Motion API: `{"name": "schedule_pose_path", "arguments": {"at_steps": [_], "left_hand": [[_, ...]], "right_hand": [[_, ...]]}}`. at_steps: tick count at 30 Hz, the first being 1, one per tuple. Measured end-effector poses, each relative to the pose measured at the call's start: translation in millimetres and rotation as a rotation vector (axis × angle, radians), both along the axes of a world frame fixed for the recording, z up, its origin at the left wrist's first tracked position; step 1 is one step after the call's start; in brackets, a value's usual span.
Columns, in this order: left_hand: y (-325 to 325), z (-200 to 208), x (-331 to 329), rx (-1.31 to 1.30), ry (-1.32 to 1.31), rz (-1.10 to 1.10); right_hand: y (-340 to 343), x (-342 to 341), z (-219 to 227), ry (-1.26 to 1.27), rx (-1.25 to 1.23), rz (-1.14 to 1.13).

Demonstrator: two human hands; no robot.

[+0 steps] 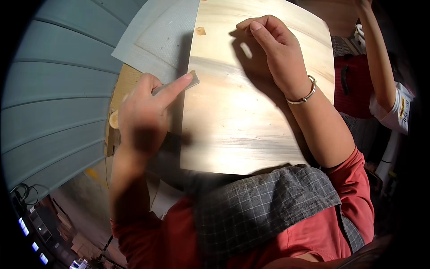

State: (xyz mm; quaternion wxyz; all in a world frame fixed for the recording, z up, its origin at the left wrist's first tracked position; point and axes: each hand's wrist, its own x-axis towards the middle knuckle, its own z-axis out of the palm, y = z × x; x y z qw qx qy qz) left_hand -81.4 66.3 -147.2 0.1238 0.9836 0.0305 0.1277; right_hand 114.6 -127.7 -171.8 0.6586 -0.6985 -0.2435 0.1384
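Checked apron fronts the wooden board between panelled wall and co-worker.

Left hand blurred toward the wrist, its fingers covering most of the flat grey tool; can't tell whether the right hand has anything between its pinched fingertips. Wooden board runs off the top edge, which also clips the co-worker's hand. Lower-left clutter too small and dark to identify.
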Motion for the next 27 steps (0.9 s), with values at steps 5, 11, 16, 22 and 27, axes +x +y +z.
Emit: {"name": "schedule_pose_path", "arguments": {"at_steps": [5, 11, 16, 22, 27], "left_hand": [[22, 22, -8, -0.137, 0.201, -0.004], [29, 14, 7, -0.383, 0.309, 0.076], [43, 26, -5, -0.370, 0.392, 0.018], [35, 20, 13, -0.317, 0.274, 0.056], [36, 15, -6, -0.511, 0.387, -0.094]], "right_hand": [[15, -4, -3, -0.029, -0.059, -0.024], [24, 2, -9, -0.054, -0.041, -0.011], [30, -9, 9, -0.053, -0.172, -0.009], [24, 5, 9, 0.003, -0.072, 0.019], [8, 6, -10, 0.039, -0.044, 0.013]]}}
